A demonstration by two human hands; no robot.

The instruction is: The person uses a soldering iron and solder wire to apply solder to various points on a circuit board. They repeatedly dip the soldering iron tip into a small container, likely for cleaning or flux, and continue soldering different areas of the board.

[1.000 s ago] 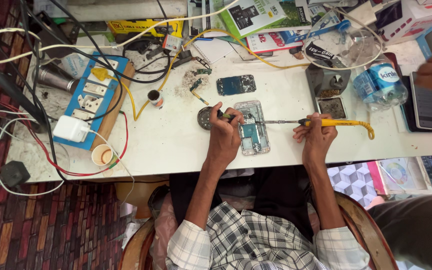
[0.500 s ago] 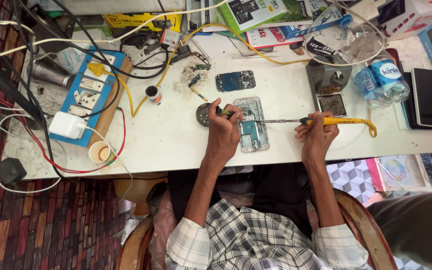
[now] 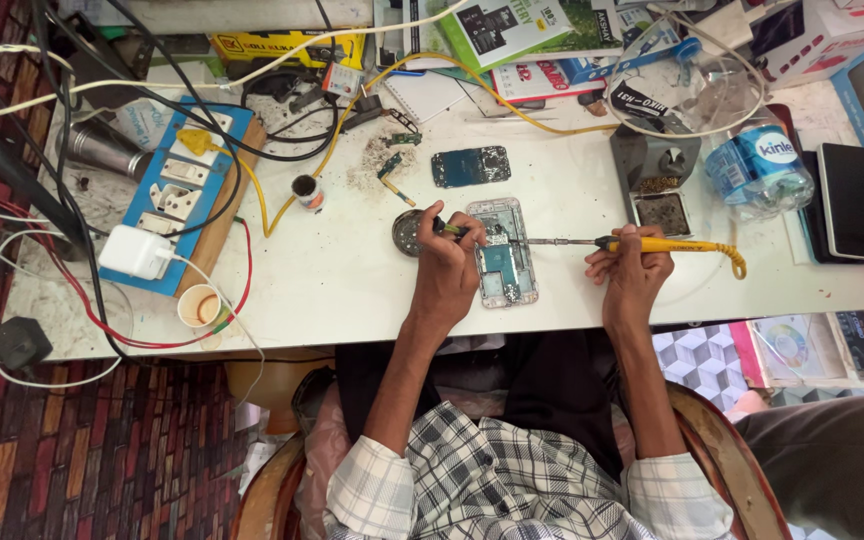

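Grip: right hand (image 3: 635,283) closed around the yellow soldering iron (image 3: 652,244); left hand (image 3: 449,268) pinches a thin tool.
Tabletop (image 3: 352,270): forearms rest on it, good for steadiness.
Opened phone (image 3: 502,262): between both hands, flat.
Iron tip: touches the board; brief, light contact seems best.

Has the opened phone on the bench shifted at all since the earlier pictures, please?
No. The opened phone still lies just below the loose circuit board and right of the small round tin, as before; only the camera view has shifted slightly.
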